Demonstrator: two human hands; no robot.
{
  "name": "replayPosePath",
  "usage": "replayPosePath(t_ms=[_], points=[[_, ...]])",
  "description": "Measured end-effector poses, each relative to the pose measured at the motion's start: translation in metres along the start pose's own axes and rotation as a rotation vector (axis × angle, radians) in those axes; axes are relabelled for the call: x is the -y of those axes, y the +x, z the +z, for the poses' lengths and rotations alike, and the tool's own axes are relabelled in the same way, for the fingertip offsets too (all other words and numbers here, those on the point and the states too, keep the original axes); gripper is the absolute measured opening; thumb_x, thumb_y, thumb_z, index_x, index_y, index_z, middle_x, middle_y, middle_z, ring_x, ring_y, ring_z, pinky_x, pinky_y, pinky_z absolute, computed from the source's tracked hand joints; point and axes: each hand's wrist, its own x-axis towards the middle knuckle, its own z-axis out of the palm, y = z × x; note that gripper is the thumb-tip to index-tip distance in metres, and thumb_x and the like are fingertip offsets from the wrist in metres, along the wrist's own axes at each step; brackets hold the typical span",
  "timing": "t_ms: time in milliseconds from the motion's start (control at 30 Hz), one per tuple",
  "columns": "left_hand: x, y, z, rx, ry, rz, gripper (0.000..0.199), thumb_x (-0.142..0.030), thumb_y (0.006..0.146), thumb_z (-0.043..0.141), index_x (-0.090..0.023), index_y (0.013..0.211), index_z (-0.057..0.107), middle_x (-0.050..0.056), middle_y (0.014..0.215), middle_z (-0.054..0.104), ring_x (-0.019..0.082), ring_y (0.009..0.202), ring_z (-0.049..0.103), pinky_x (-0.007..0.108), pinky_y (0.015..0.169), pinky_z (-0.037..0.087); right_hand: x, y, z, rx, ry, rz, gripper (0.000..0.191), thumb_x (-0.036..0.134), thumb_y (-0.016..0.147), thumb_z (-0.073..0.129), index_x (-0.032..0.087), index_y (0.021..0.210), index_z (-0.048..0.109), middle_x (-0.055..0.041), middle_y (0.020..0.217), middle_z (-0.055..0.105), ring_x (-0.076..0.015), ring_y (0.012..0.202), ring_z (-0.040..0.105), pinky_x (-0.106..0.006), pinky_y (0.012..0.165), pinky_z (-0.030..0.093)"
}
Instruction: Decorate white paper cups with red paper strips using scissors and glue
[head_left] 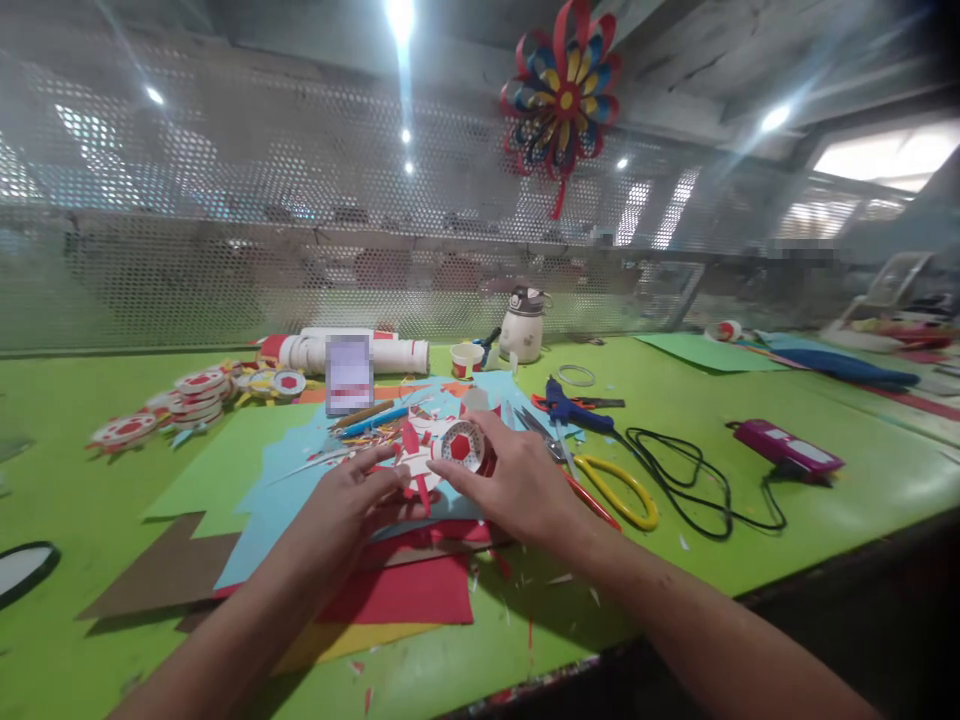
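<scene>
My left hand [349,500] is closed around the edge of a white paper piece with red strips [417,466], its fingers supporting it from the side and below. In my right hand [517,475], thumb and fingers grip a round, cup-like paper piece with a red hexagon [461,447] on its dotted face. The two pieces meet or overlap between my hands; whether they are joined I cannot tell. Under them lie light blue paper [281,500] and red sheets [412,590]. Scissors with yellow and red handles [622,492] rest just right of my right hand.
Beyond the scissors are a blue glue gun [574,408], a black cord [720,490] and a magenta box [787,450]. Finished-looking red-and-white paper discs [199,395] are stacked at left. White rolls [390,355], a paper cup [466,359] and a bottle [523,328] stand behind.
</scene>
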Motion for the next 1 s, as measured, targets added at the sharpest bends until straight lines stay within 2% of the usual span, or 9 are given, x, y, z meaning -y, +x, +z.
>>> replayPosePath(t_ms=[167, 300, 433, 600, 800, 900, 1000], points=[[0.002, 0.001, -0.001, -0.003, 0.022, 0.010, 0.049, -0.011, 0.073, 0.070, -0.012, 0.118, 0.049, 0.003, 0.074, 0.070, 0.016, 0.063, 0.068, 0.027, 0.060, 0.058, 0.002, -0.002, 0.002, 0.022, 0.024, 0.027, 0.042, 0.052, 0.082, 0.059, 0.015, 0.102, 0.058, -0.0056, 0.072, 0.068, -0.0184, 0.062, 0.062, -0.028, 0.059, 0.044], [0.001, -0.001, 0.002, -0.005, 0.058, 0.031, 0.045, -0.014, 0.075, 0.068, -0.012, 0.117, 0.051, 0.004, 0.079, 0.069, 0.016, 0.065, 0.066, 0.030, 0.063, 0.058, 0.004, -0.004, 0.002, -0.004, 0.076, -0.005, 0.042, 0.048, 0.083, 0.060, 0.015, 0.108, 0.054, -0.0060, 0.079, 0.069, -0.0185, 0.065, 0.063, -0.028, 0.060, 0.046], [-0.001, -0.004, 0.004, -0.009, 0.092, 0.093, 0.048, -0.022, 0.075, 0.070, -0.010, 0.118, 0.052, 0.001, 0.072, 0.064, 0.016, 0.065, 0.063, 0.032, 0.066, 0.057, 0.006, -0.007, 0.002, -0.045, 0.123, -0.083, 0.043, 0.045, 0.084, 0.061, 0.015, 0.114, 0.052, -0.0050, 0.083, 0.069, -0.0178, 0.068, 0.064, -0.028, 0.063, 0.047], [0.000, -0.002, 0.003, -0.034, 0.088, 0.087, 0.060, -0.027, 0.070, 0.074, -0.010, 0.123, 0.050, -0.001, 0.067, 0.060, 0.016, 0.065, 0.061, 0.035, 0.069, 0.057, 0.008, -0.008, 0.003, -0.037, 0.107, -0.082, 0.045, 0.043, 0.085, 0.060, 0.015, 0.118, 0.050, -0.0072, 0.088, 0.069, -0.0177, 0.067, 0.063, -0.029, 0.062, 0.048], [0.002, 0.001, 0.000, 0.009, 0.084, 0.076, 0.054, -0.027, 0.073, 0.072, -0.011, 0.120, 0.053, 0.000, 0.070, 0.062, 0.016, 0.065, 0.061, 0.035, 0.070, 0.057, 0.010, -0.010, 0.003, -0.079, 0.074, -0.142, 0.047, 0.044, 0.086, 0.058, 0.015, 0.122, 0.049, -0.0066, 0.087, 0.067, -0.0175, 0.067, 0.062, -0.030, 0.065, 0.048], [0.001, 0.000, 0.001, 0.010, 0.077, 0.069, 0.050, -0.025, 0.073, 0.072, -0.011, 0.118, 0.053, 0.000, 0.070, 0.062, 0.016, 0.065, 0.061, 0.036, 0.070, 0.057, 0.009, -0.011, 0.003, -0.091, 0.060, -0.137, 0.045, 0.046, 0.086, 0.058, 0.015, 0.118, 0.051, -0.0059, 0.085, 0.067, -0.0172, 0.066, 0.061, -0.030, 0.064, 0.047], [0.001, 0.000, 0.003, -0.006, 0.083, 0.054, 0.046, -0.023, 0.073, 0.071, -0.011, 0.114, 0.054, 0.001, 0.069, 0.062, 0.017, 0.065, 0.062, 0.035, 0.069, 0.057, 0.010, -0.010, 0.004, -0.099, 0.060, -0.104, 0.037, 0.047, 0.084, 0.059, 0.016, 0.104, 0.055, -0.0048, 0.083, 0.066, -0.0170, 0.065, 0.060, -0.029, 0.061, 0.045]])
